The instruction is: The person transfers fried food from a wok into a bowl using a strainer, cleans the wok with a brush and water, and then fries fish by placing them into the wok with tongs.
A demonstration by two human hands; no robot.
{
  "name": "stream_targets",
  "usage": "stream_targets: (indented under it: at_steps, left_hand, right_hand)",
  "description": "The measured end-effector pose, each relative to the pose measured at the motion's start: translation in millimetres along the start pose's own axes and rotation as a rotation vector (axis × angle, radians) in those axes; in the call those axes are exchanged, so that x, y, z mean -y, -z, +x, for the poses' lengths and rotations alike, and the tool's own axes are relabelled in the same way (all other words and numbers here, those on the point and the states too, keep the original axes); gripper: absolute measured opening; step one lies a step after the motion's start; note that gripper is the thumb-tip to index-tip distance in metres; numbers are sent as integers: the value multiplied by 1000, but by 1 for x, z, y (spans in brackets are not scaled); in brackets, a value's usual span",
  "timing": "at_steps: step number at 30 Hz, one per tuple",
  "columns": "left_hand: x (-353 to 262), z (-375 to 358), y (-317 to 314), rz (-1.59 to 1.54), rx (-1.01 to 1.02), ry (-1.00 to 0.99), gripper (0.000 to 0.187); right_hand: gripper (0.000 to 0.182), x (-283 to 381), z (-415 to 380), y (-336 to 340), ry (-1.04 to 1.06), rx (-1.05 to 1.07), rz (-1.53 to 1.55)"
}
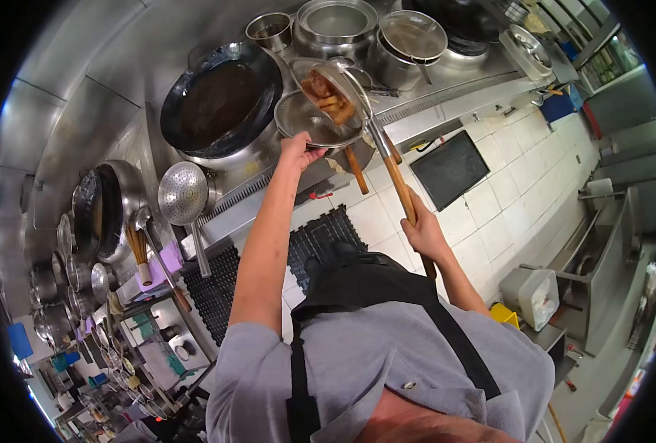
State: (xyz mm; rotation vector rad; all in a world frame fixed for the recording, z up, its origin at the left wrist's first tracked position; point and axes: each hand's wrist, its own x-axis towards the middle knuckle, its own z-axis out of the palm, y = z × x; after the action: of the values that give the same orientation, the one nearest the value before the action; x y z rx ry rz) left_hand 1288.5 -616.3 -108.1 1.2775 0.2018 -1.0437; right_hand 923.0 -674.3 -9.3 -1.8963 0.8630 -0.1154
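Note:
My right hand (422, 229) grips the long wooden handle (400, 189) of a wire skimmer (333, 87), tilted and holding several golden fried pieces (328, 97). My left hand (297, 150) holds the near rim of a round steel bowl (307, 118) right under the skimmer, at the stove's front edge. Just left of them sits a big black wok (221, 100) filled with dark oil.
Steel pots (337, 22) and a lidded pan (413, 35) stand behind the bowl. A perforated ladle (184, 196) leans on the stove front, with more woks and ladles at left. Black floor mats (320, 240), white tiles, a dark tray (451, 168) and a sink (597, 255) lie below.

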Motion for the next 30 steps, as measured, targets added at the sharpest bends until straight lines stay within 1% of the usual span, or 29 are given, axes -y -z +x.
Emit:
stream_targets:
  at_steps: [2,5,8,11,12,15,17,19,20,21,22,24,26,27,28,30]
  left_hand:
    - [9,0,13,-34,-22,66,34]
    - [24,-10,28,-76,-26,12,34]
    - [42,-21,52,-120,-34,52,37]
    - [54,-48,64,-64,-15,-73,44]
    - [56,-53,69,-65,-25,-73,46]
    - [60,-61,82,-117,-1,-114,53]
    - [61,-66,86,-129,2,-118,52]
    - [60,-67,87,-145,5,-137,52]
    - [61,-67,88,-151,7,-147,53]
    - [64,-67,90,-159,8,-155,54]
    - [67,-67,91,-181,-6,-149,48]
    - [73,-61,88,-217,-18,-129,39]
    - [77,-61,81,-213,-8,-127,40]
    - [79,-62,78,-209,1,-126,40]
    - [83,-60,78,-261,28,-111,45]
    - [96,-57,84,-360,85,-73,54]
  right_hand:
    - [77,11,-8,-4,-39,16,-105]
    - [76,-8,-9,-13,106,-58,-114]
    - [76,-15,-7,-8,161,-56,-107]
    - [73,-3,-14,5,-7,81,192]
    - [72,6,-18,10,-69,118,305]
    - [72,16,-20,32,-154,179,411]
    - [72,14,-19,47,-140,223,380]
    - [73,26,-20,63,-138,201,223]
    - [75,44,-22,72,-126,195,122]
    - [75,40,-20,74,-12,159,11]
    - [75,39,-18,77,99,122,-99]
    - [75,47,-20,83,18,114,-214]
    - [75,30,-12,77,204,40,-173]
    - [75,27,-11,79,188,41,-108]
    - [75,27,-10,81,171,41,-42]
    - [74,51,-16,86,-83,114,193]
